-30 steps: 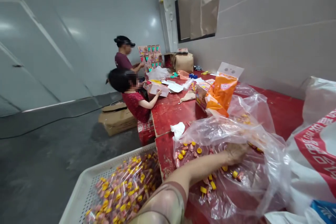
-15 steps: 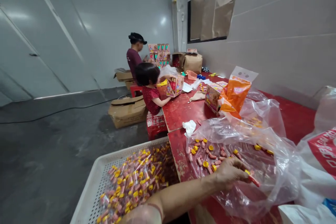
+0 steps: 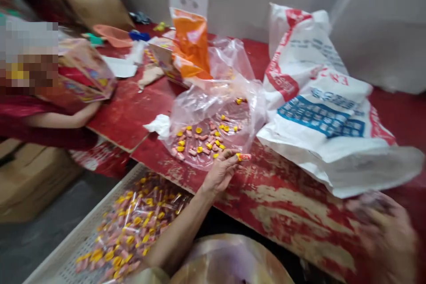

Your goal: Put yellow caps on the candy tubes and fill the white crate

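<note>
My left hand (image 3: pixel 221 172) pinches a small red candy-like tube with a yellow cap (image 3: pixel 244 157), just above the near edge of a clear plastic bag (image 3: pixel 196 102). Loose pink pieces with yellow caps (image 3: pixel 209 145) lie scattered on that bag. At the lower right, my right hand (image 3: pixel 388 230) is smeared by motion. Its fingers appear closed around a greyish, see-through item (image 3: pixel 369 206) too blurred to name. That hand is below the open end of a white printed sack (image 3: pixel 328 106).
A white perforated crate (image 3: pixel 66 248) full of wrapped yellow-capped pieces stands left of my forearm. On the worn red table (image 3: pixel 282 204) are an orange packet (image 3: pixel 191 46) and a crumpled tissue (image 3: pixel 159 126). A person holding a printed box (image 3: pixel 83 71) sits at the left.
My view has swung right and down, bringing the white sack and my right hand into the picture. My left hand still holds the capped tube, now nearer the bag's front edge.
</note>
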Action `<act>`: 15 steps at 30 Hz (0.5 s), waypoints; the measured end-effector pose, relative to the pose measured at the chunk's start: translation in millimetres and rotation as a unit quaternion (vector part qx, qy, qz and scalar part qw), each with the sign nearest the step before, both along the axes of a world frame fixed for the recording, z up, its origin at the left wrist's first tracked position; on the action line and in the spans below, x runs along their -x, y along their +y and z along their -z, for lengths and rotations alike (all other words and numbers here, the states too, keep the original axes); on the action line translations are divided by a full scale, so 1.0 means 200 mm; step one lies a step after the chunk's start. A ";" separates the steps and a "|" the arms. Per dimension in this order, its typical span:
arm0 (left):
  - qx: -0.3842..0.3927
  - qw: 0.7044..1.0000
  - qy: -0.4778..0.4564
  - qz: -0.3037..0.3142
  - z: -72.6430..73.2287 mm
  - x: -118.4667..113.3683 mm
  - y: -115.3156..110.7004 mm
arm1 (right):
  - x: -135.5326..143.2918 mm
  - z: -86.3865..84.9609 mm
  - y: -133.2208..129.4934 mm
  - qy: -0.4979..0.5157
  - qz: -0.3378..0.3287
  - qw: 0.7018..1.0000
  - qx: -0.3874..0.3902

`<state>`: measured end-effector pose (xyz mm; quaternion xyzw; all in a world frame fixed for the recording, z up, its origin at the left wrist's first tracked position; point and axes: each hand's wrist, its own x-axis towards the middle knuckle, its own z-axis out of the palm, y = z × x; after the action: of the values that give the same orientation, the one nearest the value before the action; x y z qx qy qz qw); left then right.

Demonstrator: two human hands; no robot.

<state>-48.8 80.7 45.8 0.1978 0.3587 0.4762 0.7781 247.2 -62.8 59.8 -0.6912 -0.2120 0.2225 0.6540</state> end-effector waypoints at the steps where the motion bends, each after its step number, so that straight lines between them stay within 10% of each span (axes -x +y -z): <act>1: -0.002 1.000 0.005 0.013 0.00 -0.02 -0.03 | 0.07 0.01 -0.02 0.032 -0.015 0.999 -0.013; 7: -0.009 0.996 0.038 0.077 -0.01 -0.15 -0.21 | 0.45 0.13 0.11 0.026 -0.200 0.975 -0.095; 15: -0.022 0.998 0.057 0.030 0.04 -0.20 -0.27 | 0.49 0.15 0.13 -0.082 -0.255 0.960 -0.078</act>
<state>-8.7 26.5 37.0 0.2522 0.3856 0.4486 0.7658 149.5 -37.6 29.7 -0.5771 -0.4510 0.3075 0.6074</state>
